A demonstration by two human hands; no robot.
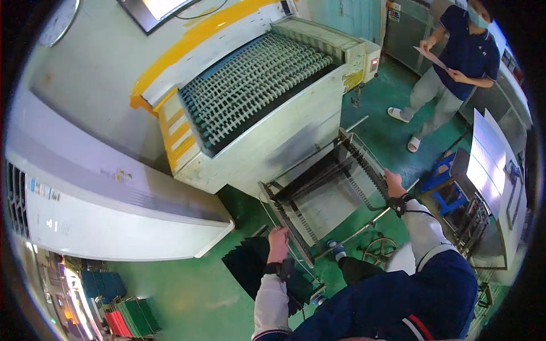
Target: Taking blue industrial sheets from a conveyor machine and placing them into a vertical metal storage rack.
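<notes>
A metal rack (310, 177) with toothed side bars stands in front of me, next to a roller conveyor machine. My left hand (278, 244) is closed on the near left side of its frame. On the right side, my right hand (393, 183) grips the frame beside a toothed bar. Its fingers are partly hidden. Between the rack's sides, a pale grey flat surface (327, 210) shows; I cannot tell whether it is a panel or the rack's base. Black bands with devices sit on both my wrists.
The conveyor's rollers (256, 85) lie beyond the rack. A tall white cabinet-like unit (131, 216) is at left. Black sheets (244, 264) lie near my left arm. A person (463, 62) holding a paper stands far right, near a shiny panel (488, 150) and blue stool (446, 182).
</notes>
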